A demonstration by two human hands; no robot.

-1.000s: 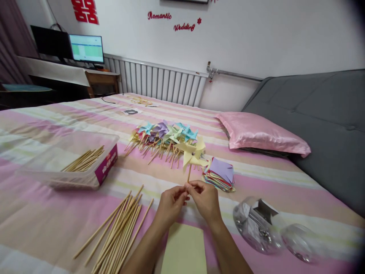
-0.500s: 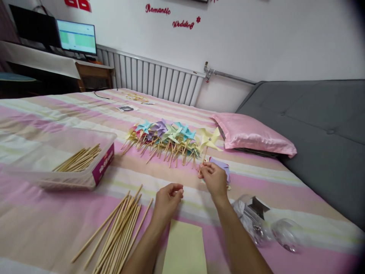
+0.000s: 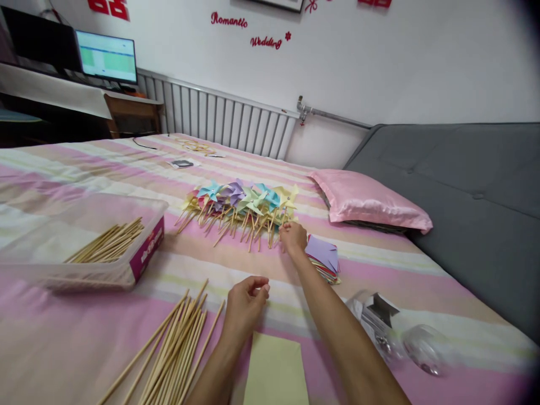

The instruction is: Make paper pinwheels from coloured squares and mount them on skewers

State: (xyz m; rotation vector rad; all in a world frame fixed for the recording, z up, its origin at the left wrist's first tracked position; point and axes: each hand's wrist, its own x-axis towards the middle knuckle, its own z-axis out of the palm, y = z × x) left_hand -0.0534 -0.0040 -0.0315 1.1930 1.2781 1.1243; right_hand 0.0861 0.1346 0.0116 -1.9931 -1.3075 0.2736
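Observation:
My right hand (image 3: 292, 236) reaches out over the striped bed (image 3: 84, 169) to the right end of a row of paper pinwheels (image 3: 236, 199). Its fingers are closed on the stick of a yellow pinwheel (image 3: 287, 197), which lies against the row. My left hand (image 3: 246, 301) hovers nearer to me, fingers curled, with nothing in it. A loose bundle of wooden sticks (image 3: 172, 349) lies just left of it, and a pale yellow paper sheet (image 3: 276, 371) lies below it.
A stack of coloured paper squares (image 3: 324, 256) sits just right of my right arm. A clear box (image 3: 145, 256) holding sticks stands at the left. A clear jar (image 3: 379, 326) and its lid (image 3: 424, 349) lie at the right. A pink pillow (image 3: 367, 199) lies beyond.
My right hand carried the yellow pinwheel away from my left hand, forward and to the row of pinwheels. My left hand let go of the stick and stayed near me.

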